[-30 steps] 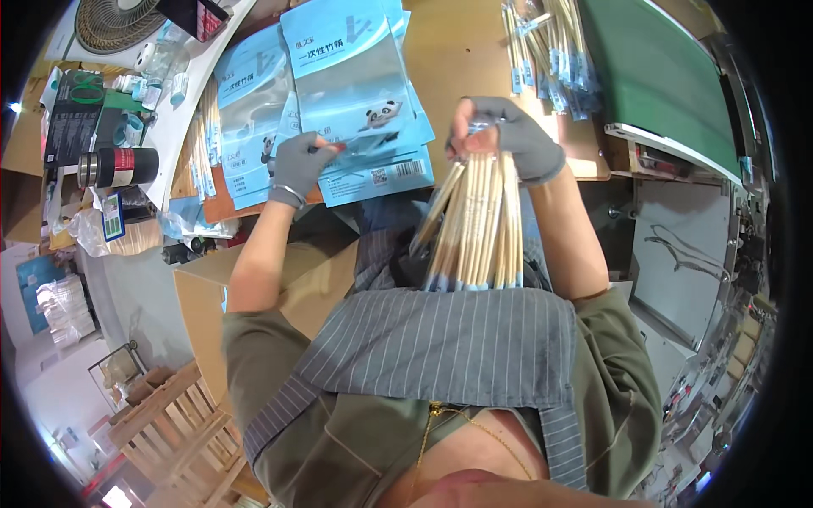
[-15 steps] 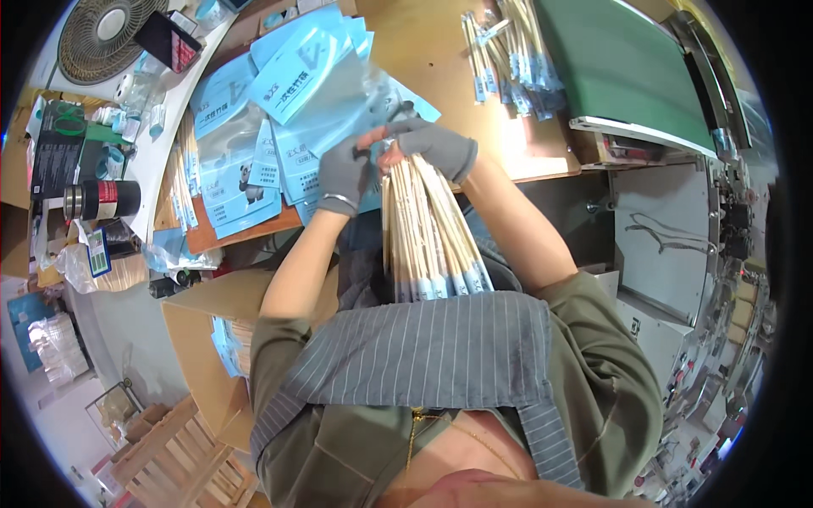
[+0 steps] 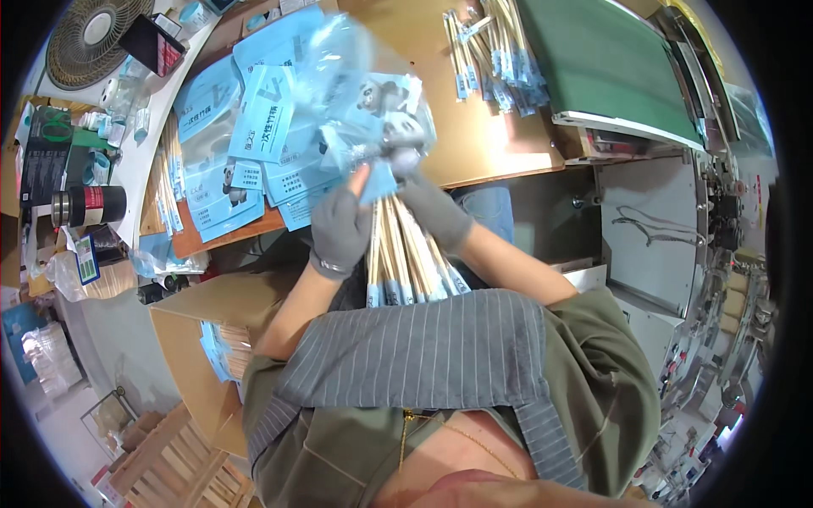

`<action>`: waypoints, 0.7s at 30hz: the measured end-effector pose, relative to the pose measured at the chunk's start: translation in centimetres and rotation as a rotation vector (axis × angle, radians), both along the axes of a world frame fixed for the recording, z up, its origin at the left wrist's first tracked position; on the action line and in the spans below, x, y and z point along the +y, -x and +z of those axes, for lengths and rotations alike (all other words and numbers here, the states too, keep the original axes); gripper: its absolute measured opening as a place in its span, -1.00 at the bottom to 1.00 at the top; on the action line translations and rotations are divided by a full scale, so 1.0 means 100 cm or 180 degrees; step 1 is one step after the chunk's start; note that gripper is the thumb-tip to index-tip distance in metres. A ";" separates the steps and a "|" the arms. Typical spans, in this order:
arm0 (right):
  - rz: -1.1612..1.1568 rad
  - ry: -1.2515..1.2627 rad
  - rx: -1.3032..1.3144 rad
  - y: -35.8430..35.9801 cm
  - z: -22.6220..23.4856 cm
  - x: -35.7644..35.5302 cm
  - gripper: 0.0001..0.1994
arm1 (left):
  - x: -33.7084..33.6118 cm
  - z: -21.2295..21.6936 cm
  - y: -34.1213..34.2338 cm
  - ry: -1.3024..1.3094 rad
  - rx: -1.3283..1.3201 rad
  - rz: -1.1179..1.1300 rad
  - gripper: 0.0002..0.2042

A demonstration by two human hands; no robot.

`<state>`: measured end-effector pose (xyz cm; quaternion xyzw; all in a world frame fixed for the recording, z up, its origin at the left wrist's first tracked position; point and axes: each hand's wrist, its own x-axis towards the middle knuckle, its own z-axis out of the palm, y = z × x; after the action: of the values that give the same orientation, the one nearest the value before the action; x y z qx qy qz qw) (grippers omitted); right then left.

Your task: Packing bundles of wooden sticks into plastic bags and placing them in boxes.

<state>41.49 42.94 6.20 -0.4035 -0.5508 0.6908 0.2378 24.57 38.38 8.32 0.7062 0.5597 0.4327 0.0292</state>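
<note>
Pale bamboo: a bundle of wrapped chopsticks (image 3: 405, 258) standing nearly upright at the centre, lower ends against the striped apron (image 3: 423, 356), upper ends going into a clear blue printed bag (image 3: 373, 102). Left hand (image 3: 340, 224), grey-gloved, at nine o'clock of the bundle, touching it, fingers curled round the sticks and thumb raised toward the bag's mouth. Right hand (image 3: 428, 199), also grey-gloved, at two o'clock of the bundle, closed round the top of the sticks and the gathered bag edge; exact finger hold hard to tell behind the plastic. Bag above both hands, at twelve o'clock, blurred and crumpled. On the wooden bench (image 3: 491, 152), a spread of flat blue bags (image 3: 246, 161) at ten o'clock of the hands, loose wrapped chopsticks (image 3: 491, 63) at one o'clock, beside a green conveyor belt (image 3: 610, 59). Open cardboard box (image 3: 203, 347) at eight o'clock, low beside the left forearm. Fan (image 3: 93, 38) and dark flask (image 3: 85, 206) far off at ten and nine o'clock.
</note>
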 end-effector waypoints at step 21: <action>-0.1145 -0.3484 -0.1762 -0.015 0.091 0.008 -0.64 | 0.009 0.114 0.003 0.0538 0.0029 -0.0331 -0.90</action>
<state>42.96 43.74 15.31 -0.4733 -0.7887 0.1290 0.3706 24.26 39.23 19.75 0.7313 0.5569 0.3786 0.1085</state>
